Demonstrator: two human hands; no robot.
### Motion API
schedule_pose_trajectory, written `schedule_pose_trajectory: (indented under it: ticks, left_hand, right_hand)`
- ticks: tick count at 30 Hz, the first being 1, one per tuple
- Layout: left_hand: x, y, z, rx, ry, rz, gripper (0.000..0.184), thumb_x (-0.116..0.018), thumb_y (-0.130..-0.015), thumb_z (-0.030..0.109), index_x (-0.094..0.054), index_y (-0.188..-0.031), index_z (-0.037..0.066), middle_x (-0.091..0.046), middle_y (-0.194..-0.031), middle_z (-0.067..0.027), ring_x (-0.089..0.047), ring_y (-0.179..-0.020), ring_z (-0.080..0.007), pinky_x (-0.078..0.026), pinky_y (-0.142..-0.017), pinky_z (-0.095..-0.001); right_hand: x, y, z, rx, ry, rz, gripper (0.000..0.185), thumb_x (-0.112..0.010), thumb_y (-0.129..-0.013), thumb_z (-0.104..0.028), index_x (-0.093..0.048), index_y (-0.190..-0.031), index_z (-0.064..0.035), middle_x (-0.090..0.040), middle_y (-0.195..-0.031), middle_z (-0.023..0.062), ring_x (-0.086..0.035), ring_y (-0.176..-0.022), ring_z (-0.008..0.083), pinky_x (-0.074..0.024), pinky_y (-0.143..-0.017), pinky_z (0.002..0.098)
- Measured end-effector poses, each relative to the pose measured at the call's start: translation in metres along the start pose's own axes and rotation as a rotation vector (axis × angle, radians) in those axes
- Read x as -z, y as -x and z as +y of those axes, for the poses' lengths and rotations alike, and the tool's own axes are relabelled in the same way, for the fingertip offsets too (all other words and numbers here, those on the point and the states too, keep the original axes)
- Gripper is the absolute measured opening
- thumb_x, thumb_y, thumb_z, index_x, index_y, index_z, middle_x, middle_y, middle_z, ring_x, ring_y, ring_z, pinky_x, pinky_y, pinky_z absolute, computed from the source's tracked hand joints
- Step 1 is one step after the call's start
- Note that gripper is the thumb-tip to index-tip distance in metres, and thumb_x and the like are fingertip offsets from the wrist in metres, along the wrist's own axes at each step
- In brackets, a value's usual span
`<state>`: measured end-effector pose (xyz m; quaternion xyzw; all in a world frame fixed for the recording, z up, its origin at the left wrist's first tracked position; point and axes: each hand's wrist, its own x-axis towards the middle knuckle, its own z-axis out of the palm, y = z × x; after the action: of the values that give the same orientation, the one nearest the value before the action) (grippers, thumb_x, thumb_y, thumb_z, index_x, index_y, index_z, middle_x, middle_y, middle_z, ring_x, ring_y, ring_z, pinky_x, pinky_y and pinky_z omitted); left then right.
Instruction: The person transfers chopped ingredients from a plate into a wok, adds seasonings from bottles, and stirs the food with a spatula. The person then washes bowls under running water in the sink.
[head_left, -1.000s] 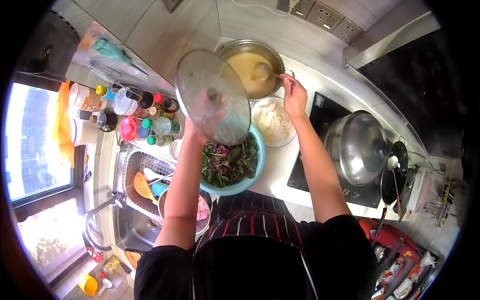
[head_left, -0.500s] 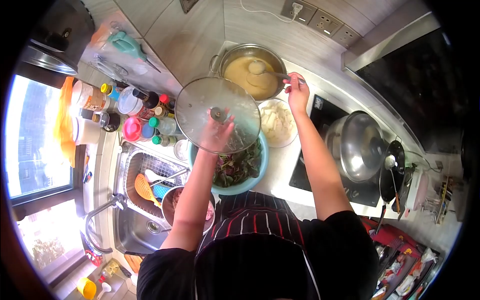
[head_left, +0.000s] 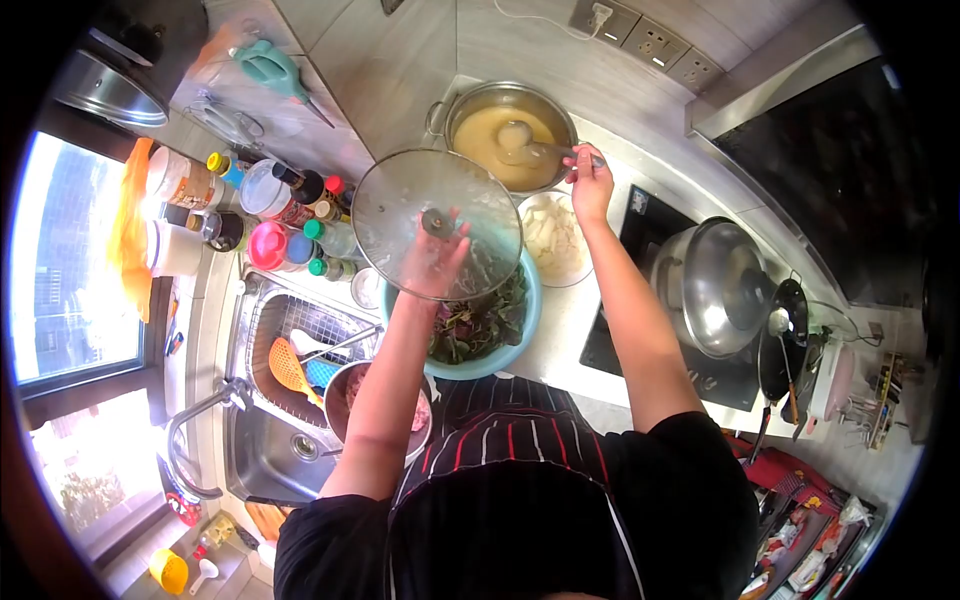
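A round glass lid is held up by its knob in my left hand, whose fingers show through the glass. Under the lid is a light blue basin of dark green and purple leaves. My right hand grips the handle of a ladle. The ladle's bowl lies in the tan liquid inside a steel pot. Just below the pot, a plate of white pieces is partly covered by the lid's edge.
To the right stand a cooktop, a large domed steel lid and a dark pan. Bottles and jars line the left side. Below them are a sink, an orange slotted spoon and a bowl with pink meat.
The glass lid has swung right and turned flatter in my left hand. My right hand has shifted slightly right, and the ladle has moved within the liquid. The view has shifted a little.
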<state>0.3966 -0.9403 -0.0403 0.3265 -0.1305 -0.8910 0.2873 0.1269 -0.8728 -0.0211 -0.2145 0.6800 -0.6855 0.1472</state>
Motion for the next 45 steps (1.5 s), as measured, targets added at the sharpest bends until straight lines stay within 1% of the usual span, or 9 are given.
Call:
schedule_pose_trajectory:
  ticks: [5,9,20,21,22,31,35,38,45]
  left_hand:
    - [-0.007,-0.018,-0.010,-0.005,0.106,-0.035,0.023,-0.050,-0.096,0.035,-0.057,-0.112,0.021,-0.052,-0.131,-0.0031,-0.050,-0.116,-0.0268,-0.041,-0.095,-0.0398]
    - [0.036,-0.100,-0.055,-0.238,0.003,-0.427,0.024,-0.051,-0.095,0.033,-0.057,-0.113,0.019,-0.054,-0.129,-0.0031,-0.051,-0.116,-0.0279,-0.041,-0.095,-0.0409]
    - [-0.153,-0.059,-0.050,0.275,0.367,-0.812,0.023,-0.053,-0.095,0.026,-0.057,-0.114,0.012,-0.057,-0.123,-0.0059,-0.050,-0.120,-0.0272,-0.047,-0.097,-0.0426]
    - [-0.165,-0.058,-0.063,0.678,0.780,-0.735,0.024,-0.051,-0.096,0.025,-0.056,-0.115,0.012,-0.056,-0.125,-0.0063,-0.049,-0.122,-0.0270,-0.045,-0.098,-0.0420]
    - [-0.180,-0.052,-0.076,0.595,0.634,-0.808,0.024,-0.051,-0.096,0.024,-0.055,-0.116,0.012,-0.056,-0.125,-0.0062,-0.049,-0.122,-0.0271,-0.044,-0.099,-0.0422]
    - [-0.317,0.018,-0.300,0.813,0.386,-0.939,0.024,-0.046,-0.095,0.017,-0.048,-0.119,0.013,-0.048,-0.128,-0.0050,-0.044,-0.123,-0.0280,-0.035,-0.105,-0.0441]
    - [-0.354,0.034,-0.432,1.527,0.990,-0.616,0.025,-0.044,-0.095,0.014,-0.044,-0.120,0.013,-0.045,-0.129,-0.0044,-0.042,-0.124,-0.0284,-0.031,-0.108,-0.0450]
    - [-0.378,0.075,-0.493,0.386,-0.065,-1.015,0.025,-0.042,-0.096,0.017,-0.045,-0.120,0.013,-0.045,-0.126,-0.0039,-0.039,-0.124,-0.0310,-0.031,-0.106,-0.0475]
    - [-0.384,0.093,-0.543,0.456,0.032,-0.619,0.019,-0.046,-0.095,0.025,-0.058,-0.105,0.014,-0.057,-0.111,-0.0016,-0.049,-0.105,-0.0289,-0.030,-0.105,-0.0478]
  right_hand:
    - [0.006,-0.012,-0.029,-0.018,-0.131,0.002,0.026,-0.047,-0.099,-0.024,-0.061,-0.102,-0.0013,-0.064,-0.076,0.0082,-0.050,-0.052,0.0082,-0.0432,-0.050,0.0234]
    - [0.011,-0.008,-0.075,0.042,-0.260,-0.046,0.025,-0.049,-0.099,-0.025,-0.057,-0.102,-0.0013,-0.065,-0.077,0.0096,-0.047,-0.050,0.0087,-0.0400,-0.048,0.0222]
    - [0.106,0.034,-0.190,0.204,-0.202,0.020,0.029,-0.049,-0.099,-0.028,-0.058,-0.097,-0.0010,-0.061,-0.066,0.0089,-0.049,-0.051,0.0094,-0.0356,-0.048,0.0223]
    - [0.125,0.037,-0.200,0.223,-0.176,0.045,0.029,-0.049,-0.099,-0.029,-0.058,-0.096,-0.0015,-0.059,-0.063,0.0073,-0.049,-0.051,0.0092,-0.0344,-0.047,0.0223]
    - [0.144,0.040,-0.211,0.272,-0.158,0.086,0.028,-0.049,-0.098,-0.028,-0.059,-0.094,-0.0022,-0.056,-0.058,0.0049,-0.049,-0.051,0.0090,-0.0330,-0.047,0.0224]
    - [0.388,0.097,-0.304,0.433,0.035,0.429,0.025,-0.049,-0.097,-0.023,-0.057,-0.101,0.0003,-0.066,-0.075,0.0143,-0.045,-0.052,0.0083,-0.0320,-0.049,0.0223]
    - [0.516,0.121,-0.315,0.453,0.138,0.546,0.026,-0.050,-0.096,-0.023,-0.058,-0.104,0.0013,-0.067,-0.079,0.0143,-0.044,-0.052,0.0073,-0.0325,-0.049,0.0218]
    - [0.596,0.146,-0.307,0.431,0.267,0.605,0.028,-0.050,-0.096,-0.027,-0.061,-0.100,-0.0009,-0.068,-0.077,0.0113,-0.047,-0.052,0.0070,-0.0351,-0.049,0.0214]
    - [0.709,0.203,-0.188,0.167,0.406,0.625,0.028,-0.051,-0.097,-0.029,-0.062,-0.097,-0.0029,-0.067,-0.073,0.0064,-0.055,-0.053,0.0079,-0.0424,-0.049,0.0237]
